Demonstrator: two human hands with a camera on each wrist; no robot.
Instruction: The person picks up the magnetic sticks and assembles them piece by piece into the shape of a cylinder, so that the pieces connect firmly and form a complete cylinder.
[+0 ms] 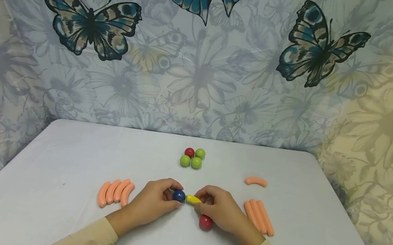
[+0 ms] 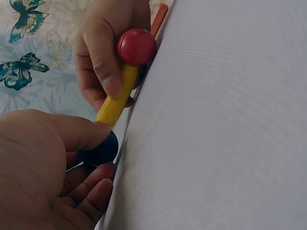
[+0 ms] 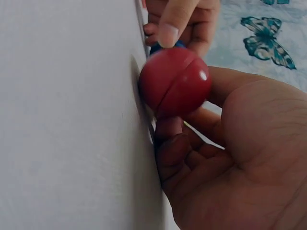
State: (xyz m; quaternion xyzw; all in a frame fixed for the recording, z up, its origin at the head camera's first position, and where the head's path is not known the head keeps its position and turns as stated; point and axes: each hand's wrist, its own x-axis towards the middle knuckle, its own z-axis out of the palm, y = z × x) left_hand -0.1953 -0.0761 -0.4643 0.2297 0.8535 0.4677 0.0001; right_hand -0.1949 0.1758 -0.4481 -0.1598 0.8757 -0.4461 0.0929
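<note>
Near the table's middle, my left hand (image 1: 152,199) holds a dark blue ball (image 1: 179,196) between thumb and fingers. My right hand (image 1: 223,210) pinches a small yellow banana-shaped piece (image 1: 192,200) just to the ball's right. In the left wrist view, the yellow piece (image 2: 113,108) runs from the right fingers down to the left thumb and blue ball (image 2: 101,149). A larger red ball (image 1: 205,222) lies on the table beside the right hand, on the near side. In the right wrist view, this red ball (image 3: 175,81) hides the yellow piece.
Several curved orange sausage-like pieces (image 1: 115,192) lie left of the left hand. Three straighter ones (image 1: 259,217) lie by the right forearm, with a single curved one (image 1: 256,181) behind. Three green balls (image 1: 196,163) and a small red ball (image 1: 189,152) cluster farther back on the white table (image 1: 67,161).
</note>
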